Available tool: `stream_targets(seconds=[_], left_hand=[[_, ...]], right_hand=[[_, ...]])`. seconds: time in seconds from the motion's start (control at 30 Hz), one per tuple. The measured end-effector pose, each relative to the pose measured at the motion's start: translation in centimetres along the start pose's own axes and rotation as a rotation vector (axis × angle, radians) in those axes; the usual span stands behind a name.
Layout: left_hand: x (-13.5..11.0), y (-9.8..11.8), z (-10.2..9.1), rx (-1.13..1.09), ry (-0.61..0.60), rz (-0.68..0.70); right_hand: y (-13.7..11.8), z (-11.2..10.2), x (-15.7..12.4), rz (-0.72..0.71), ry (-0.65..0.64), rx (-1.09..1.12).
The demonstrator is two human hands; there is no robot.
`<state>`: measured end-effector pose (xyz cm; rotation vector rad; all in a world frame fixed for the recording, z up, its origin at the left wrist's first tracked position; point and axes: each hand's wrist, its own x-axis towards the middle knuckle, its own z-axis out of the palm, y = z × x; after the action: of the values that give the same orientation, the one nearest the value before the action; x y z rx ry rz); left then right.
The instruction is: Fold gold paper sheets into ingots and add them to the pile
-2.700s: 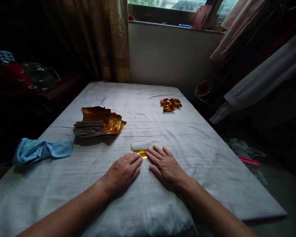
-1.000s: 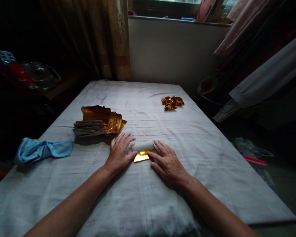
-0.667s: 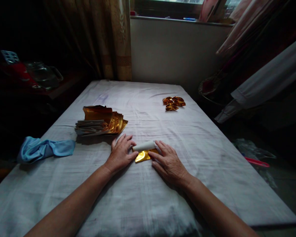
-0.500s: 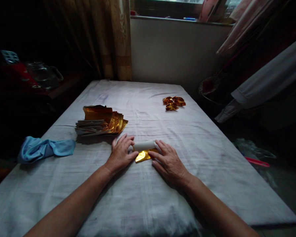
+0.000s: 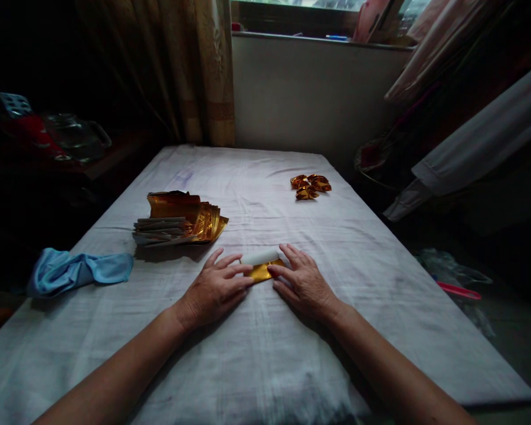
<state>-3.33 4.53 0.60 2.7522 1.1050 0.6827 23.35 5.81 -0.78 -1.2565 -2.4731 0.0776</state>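
Note:
Before me on the cloth-covered table lies a small sheet of gold foil paper (image 5: 261, 272), with a folded or rolled white-backed part along its far side. My left hand (image 5: 216, 288) rests at the left end, fingers stretched out and apart, fingertips touching the paper. At the right end my right hand (image 5: 303, 282) holds the sheet, some fingers over the white part and others on the gold strip. Both hands cover the paper's ends. Farther left stands a fanned stack of gold foil paper (image 5: 179, 219). Several folded gold paper pieces (image 5: 310, 186) sit together at the back right.
A crumpled blue cloth (image 5: 82, 271) lies at the table's left edge. The white tablecloth (image 5: 256, 366) has wrinkles. Left of the table, a glass pitcher (image 5: 77, 139) stands on a dark surface. Clothes (image 5: 473, 136) hang on the right, above a pink-handled object (image 5: 459, 290).
My left hand has drawn slightly back, its fingers now flatter. The gold strip has turned a little and its front edge lies farther from me. My right hand has barely moved.

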Motion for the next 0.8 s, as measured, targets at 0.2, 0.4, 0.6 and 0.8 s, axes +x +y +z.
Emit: stream_targets(seconds=[0.2, 0.4, 0.6, 0.8], left_hand=[[1.0, 0.5, 0.7, 0.003, -0.019, -0.043], [2.0, 0.3, 1.1, 0.135, 0.027, 0.005], [2.2, -0.3, 0.8, 0.146, 0.052, 0.076], [2.5, -1.5, 0.5, 0.174, 0.027, 0.164]], right_hand=[[-1.1, -0.3, 0.9, -0.027, 0.077, -0.047], [-3.3, 0.0, 1.6, -0.053, 0.066, 0.057], [-3.2, 0.7, 1.9, -0.042, 0.057, 0.176], [-3.4, 0.7, 1.9, -0.013, 0.087, 0.179]])
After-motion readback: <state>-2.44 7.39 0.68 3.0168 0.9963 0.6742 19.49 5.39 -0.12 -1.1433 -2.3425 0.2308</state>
